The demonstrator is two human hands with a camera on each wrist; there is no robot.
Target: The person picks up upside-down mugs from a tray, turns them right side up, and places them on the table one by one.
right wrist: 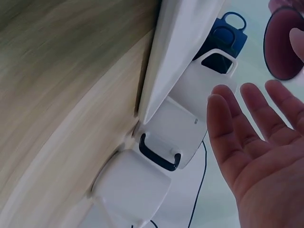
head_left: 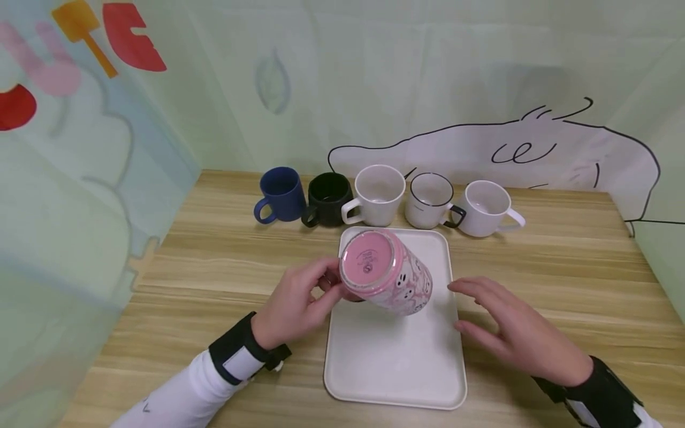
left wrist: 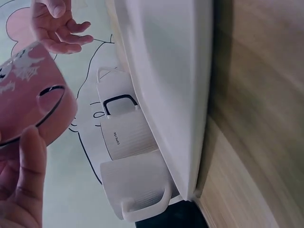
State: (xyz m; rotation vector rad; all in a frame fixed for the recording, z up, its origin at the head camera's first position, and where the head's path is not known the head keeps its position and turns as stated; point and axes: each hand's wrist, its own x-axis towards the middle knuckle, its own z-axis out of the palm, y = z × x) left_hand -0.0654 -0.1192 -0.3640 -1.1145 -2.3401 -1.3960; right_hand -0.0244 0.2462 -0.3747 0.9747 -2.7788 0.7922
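A pink mug (head_left: 398, 279) with white cartoon figures is tipped so its pink base faces the head camera. My left hand (head_left: 299, 303) holds it near the base, above a white tray (head_left: 396, 368). In the left wrist view, the thumb lies by the handle of the pink mug (left wrist: 52, 102); exactly how the fingers wrap it is partly hidden. To the right of the tray, my right hand (head_left: 516, 330) has its fingers extended, apart from the mug. The right wrist view shows its palm and loosely straight fingers (right wrist: 251, 114).
Behind the tray stands a row of mugs: blue (head_left: 282, 195), black (head_left: 329, 199), large white (head_left: 380, 196), black-rimmed white (head_left: 430, 201) and plain white (head_left: 484, 208). They stand close together on the wooden table (head_left: 230, 255). A printed cloth backdrop (head_left: 455, 71) rises behind them.
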